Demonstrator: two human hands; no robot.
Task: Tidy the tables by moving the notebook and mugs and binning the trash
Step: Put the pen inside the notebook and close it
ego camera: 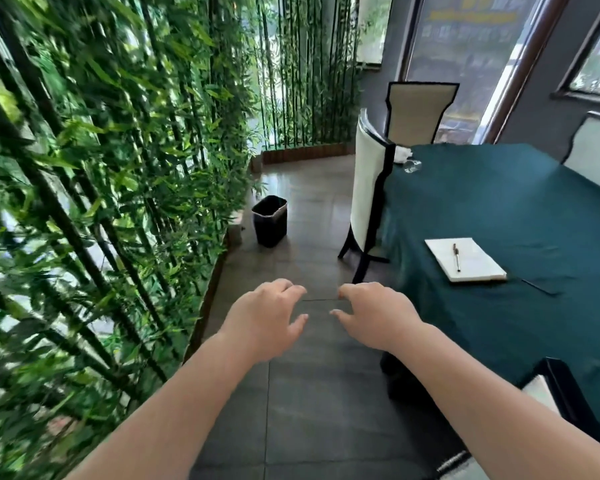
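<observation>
Both hands hang over the floor with nothing in them: the left hand [269,315] and the right hand [378,315] are half open, fingers curled loosely, tips facing each other across a small gap.

Taking the desk [520,209] with its green cloth as the landmark, the notebook [465,259] lies shut near its closest edge, a pen [457,257] resting on top. At the desk's far corner sit a crumpled white tissue [403,153] and, just beside it, something of clear glass [412,165], too small to say whether it is a mug. The bin [270,220] stands on the floor well off the desk's left side, beyond the chair [369,188] pushed against that side and close to the bamboo screen [101,168].

This looks like the approach, with no item picked up yet. The notebook is the nearest thing, so the likely next move is a reach rightward onto the desk; lifting it level would keep the pen from rolling off. The tissue calls for a walk round the chair, then a trip to the bin.
</observation>
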